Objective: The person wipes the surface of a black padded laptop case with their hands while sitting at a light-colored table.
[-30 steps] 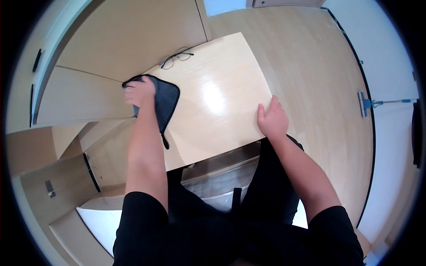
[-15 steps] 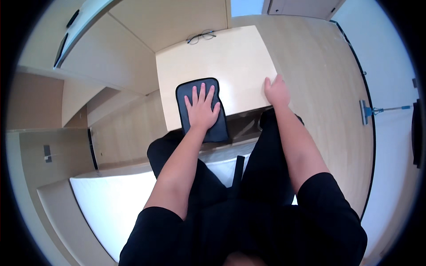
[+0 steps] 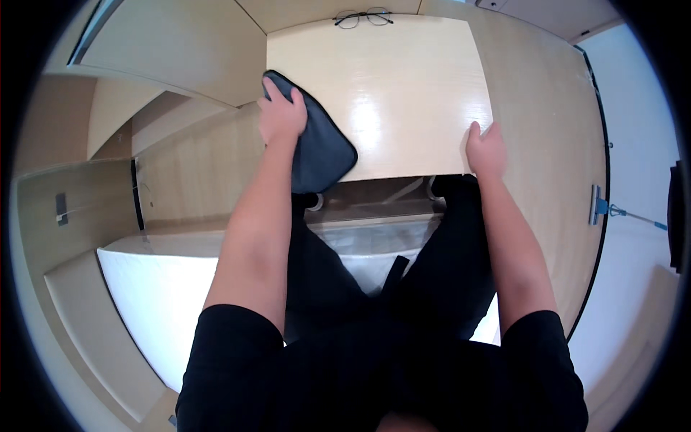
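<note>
Beneath my left hand [image 3: 282, 115], a flat dark grey case [image 3: 324, 147] with black edging lies aslant over the left edge of a pale wooden table [image 3: 403, 86]. That hand is closed on the case's left side near its far corner, with the thumb and a finger over the top; other fingers are hidden under or behind it. The near end of the case hangs past the table's front edge, above my left knee. My right hand [image 3: 487, 150] is closed around the table's right edge near the front corner, its lower fingers out of sight.
A pair of glasses [image 3: 363, 18] rests at the table's far edge. Wooden cabinet panels [image 3: 176, 54] stand at the far left. A white mattress [image 3: 155, 291] is behind my legs. A blue-and-grey squeegee [image 3: 599, 205] leans by the right wall.
My left hand has gone from lying flat on the case to gripping its left side. The case has turned and shifted left. My right hand stays at the table's edge; the view has shifted.
</note>
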{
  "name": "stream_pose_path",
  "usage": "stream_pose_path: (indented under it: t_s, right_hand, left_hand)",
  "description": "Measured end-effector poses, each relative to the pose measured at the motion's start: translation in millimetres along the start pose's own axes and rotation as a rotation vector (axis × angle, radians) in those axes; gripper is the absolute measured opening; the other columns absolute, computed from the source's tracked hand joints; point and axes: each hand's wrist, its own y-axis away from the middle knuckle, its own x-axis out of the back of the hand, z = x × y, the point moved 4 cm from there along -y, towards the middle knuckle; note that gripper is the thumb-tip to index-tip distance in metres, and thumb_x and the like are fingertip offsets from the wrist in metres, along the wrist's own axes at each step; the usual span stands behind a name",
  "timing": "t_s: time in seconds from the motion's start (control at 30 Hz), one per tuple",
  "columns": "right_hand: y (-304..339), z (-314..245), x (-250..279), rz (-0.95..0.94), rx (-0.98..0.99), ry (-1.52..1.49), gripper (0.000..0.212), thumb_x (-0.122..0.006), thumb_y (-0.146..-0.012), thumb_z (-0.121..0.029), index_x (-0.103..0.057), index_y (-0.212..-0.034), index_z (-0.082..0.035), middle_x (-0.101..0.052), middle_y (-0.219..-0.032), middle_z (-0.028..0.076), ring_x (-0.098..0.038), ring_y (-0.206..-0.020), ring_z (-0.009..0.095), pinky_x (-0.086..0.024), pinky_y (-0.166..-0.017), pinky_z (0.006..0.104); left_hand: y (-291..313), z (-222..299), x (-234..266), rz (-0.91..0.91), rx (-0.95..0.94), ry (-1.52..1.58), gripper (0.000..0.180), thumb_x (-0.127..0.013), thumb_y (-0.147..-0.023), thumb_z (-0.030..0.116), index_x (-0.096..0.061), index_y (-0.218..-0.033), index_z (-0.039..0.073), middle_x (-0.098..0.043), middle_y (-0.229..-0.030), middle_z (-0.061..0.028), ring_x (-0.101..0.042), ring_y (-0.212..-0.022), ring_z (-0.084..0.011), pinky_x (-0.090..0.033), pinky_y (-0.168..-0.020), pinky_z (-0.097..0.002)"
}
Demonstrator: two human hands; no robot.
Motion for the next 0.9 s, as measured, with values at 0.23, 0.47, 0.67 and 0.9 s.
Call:
stream_pose_path:
  t_s: [0.23, 0.47, 0.67, 0.9]
  right_hand:
    - [-3, -5, 1, -0.011, 0.084, -0.008, 0.051, -0.061, -0.099, -0.048, -0.058, -0.121, -0.002, -0.071, -0.112, 0.025, -0.068, -0.103, 0.047, -0.054, -0.085, 0.0587]
    - [-3, -1, 5, 0.008, 0.119, -0.109, 0.046, -0.063, -0.098, -0.041, -0.057, -0.126, -0.004, -0.070, -0.114, 0.023, -0.068, -0.105, 0.045, -0.054, -0.086, 0.0554]
    - [-5, 2, 0, -0.081, 0.092, -0.041, 0.057, -0.062, -0.099, -0.046, -0.053, -0.134, -0.002, -0.070, -0.117, 0.024, -0.069, -0.104, 0.044, -0.055, -0.087, 0.0558]
    - [-3, 5, 1, 0.008, 0.062, -0.047, 0.056, -0.058, -0.099, -0.051, -0.054, -0.125, -0.002, -0.071, -0.115, 0.024, -0.070, -0.104, 0.046, -0.056, -0.084, 0.0583]
  left_hand:
    - [-128, 34, 2, 0.103, 0.247, 0.052, 0.058, -0.039, -0.104, 0.043, -0.069, -0.128, -0.002, -0.071, -0.129, -0.0275, -0.069, -0.122, -0.0431, -0.054, -0.104, -0.0534]
    - [-190, 67, 4, 0.150, 0.230, 0.050, 0.058, -0.040, -0.102, 0.042, -0.074, -0.124, 0.000, -0.071, -0.131, -0.0259, -0.067, -0.125, -0.0435, -0.052, -0.106, -0.0543]
    - [-178, 51, -3, 0.177, 0.210, 0.046, 0.059, -0.040, -0.103, 0.044, -0.075, -0.123, 0.000, -0.071, -0.130, -0.0257, -0.068, -0.122, -0.0447, -0.053, -0.104, -0.0555]
    - [-48, -17, -19, 0.143, 0.190, -0.015, 0.056, -0.042, -0.107, 0.051, -0.065, -0.120, 0.001, -0.074, -0.116, -0.0285, -0.072, -0.110, -0.0472, -0.056, -0.095, -0.0587]
